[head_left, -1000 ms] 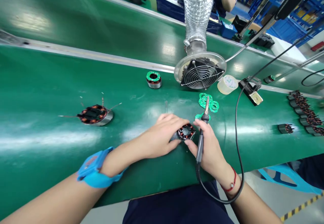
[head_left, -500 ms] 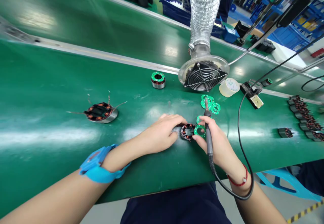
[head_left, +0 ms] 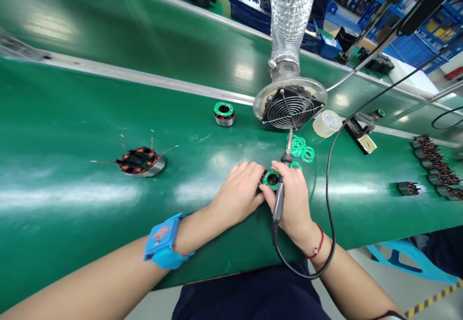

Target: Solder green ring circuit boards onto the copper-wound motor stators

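Observation:
My left hand (head_left: pixel 238 193) grips a small wire-wound motor stator (head_left: pixel 262 183) from its left side, fingers curled round it; most of the stator is hidden. On top of it lies a green ring-shaped circuit board (head_left: pixel 266 177), pinched at its right edge by the thumb and finger of my right hand (head_left: pixel 294 201). That same hand also holds a soldering iron (head_left: pixel 279 200), its tip pointing away from me toward the fan. Just beyond are several loose green ring boards (head_left: pixel 297 147). I cannot tell whether the held board is fully seated.
A larger stator (head_left: pixel 156 166) with upright wire ends lies at left. Behind my hands stand a stator with a board (head_left: pixel 224 119), a fan on a foil duct (head_left: pixel 292 110), a pale round container (head_left: pixel 327 124) and an iron stand (head_left: pixel 365 141). Several stators (head_left: pixel 436 168) line the right.
My right hand has moved left, bringing the ring board from beside the stator onto its top. The soldering iron and cable moved left with it. My left hand now wraps closer round the stator.

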{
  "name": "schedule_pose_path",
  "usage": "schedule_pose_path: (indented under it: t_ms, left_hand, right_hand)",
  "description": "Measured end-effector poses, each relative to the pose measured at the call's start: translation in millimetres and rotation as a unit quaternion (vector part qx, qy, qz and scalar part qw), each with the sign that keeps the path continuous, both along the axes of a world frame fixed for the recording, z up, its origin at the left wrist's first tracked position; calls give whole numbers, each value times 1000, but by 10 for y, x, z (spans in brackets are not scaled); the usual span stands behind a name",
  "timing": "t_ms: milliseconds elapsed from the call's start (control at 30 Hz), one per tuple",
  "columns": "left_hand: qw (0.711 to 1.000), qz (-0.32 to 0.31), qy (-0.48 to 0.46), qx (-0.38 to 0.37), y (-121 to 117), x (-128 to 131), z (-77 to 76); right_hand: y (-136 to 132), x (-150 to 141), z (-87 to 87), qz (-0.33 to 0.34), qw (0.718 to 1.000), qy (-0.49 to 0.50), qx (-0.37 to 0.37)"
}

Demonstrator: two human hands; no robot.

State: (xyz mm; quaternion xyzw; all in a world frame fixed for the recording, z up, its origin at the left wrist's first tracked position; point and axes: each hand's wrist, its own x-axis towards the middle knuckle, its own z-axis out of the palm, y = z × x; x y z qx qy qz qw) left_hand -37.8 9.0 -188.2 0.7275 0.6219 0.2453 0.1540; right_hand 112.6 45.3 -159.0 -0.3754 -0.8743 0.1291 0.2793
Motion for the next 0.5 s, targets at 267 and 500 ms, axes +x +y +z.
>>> schedule_pose_path:
  t_ms: [267,500]
  left_hand:
    - [981,-41,-189,-25,-51,-126,186]
    - [991,-26,-122,54,-32,47,137]
  right_hand:
    - [-48,151,-124,13,984,100,-145]
    - [-70,267,-261,62,979,130,-144]
